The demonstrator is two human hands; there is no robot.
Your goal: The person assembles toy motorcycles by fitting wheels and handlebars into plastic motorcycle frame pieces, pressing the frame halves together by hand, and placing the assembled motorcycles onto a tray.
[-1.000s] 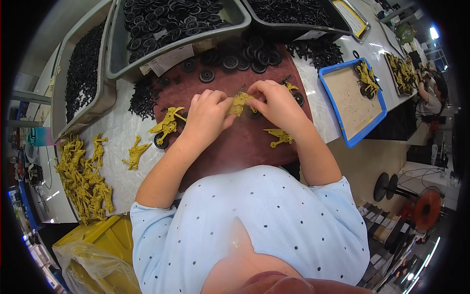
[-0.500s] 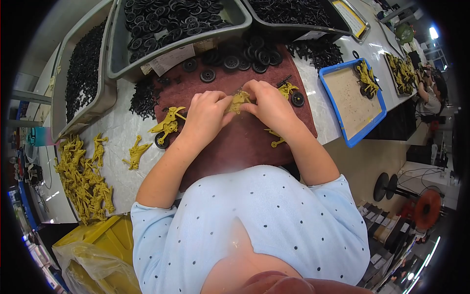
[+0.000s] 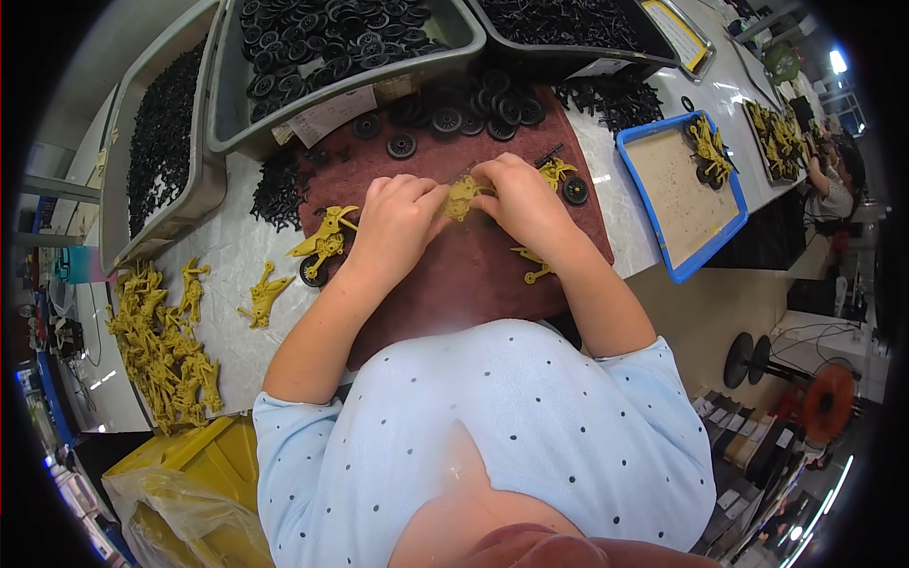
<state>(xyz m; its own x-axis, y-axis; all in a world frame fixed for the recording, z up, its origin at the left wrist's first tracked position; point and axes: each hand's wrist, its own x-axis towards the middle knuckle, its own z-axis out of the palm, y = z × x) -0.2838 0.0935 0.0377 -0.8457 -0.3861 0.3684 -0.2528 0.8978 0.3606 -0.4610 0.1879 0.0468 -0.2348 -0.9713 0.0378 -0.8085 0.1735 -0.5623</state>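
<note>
Between my two hands, over the dark red cloth, is a yellow plastic toy-motorcycle frame. My left hand pinches its left side and my right hand grips its right side; the fingers are closed and partly hide it. Left of my left wrist lies a yellow frame with a black wheel. Beyond my right hand rests another yellow frame with a black wheel. A further yellow piece sticks out beside my right forearm.
Loose black wheels lie along the cloth's far edge, below a grey bin of wheels. Bins of small black parts flank it. Yellow frames are heaped at left. A blue-rimmed tray with assembled pieces stands at right; another person sits beyond.
The yellow frame has turned slightly between my fingers. Both hands stay in nearly the same place, and nothing has been let go.
</note>
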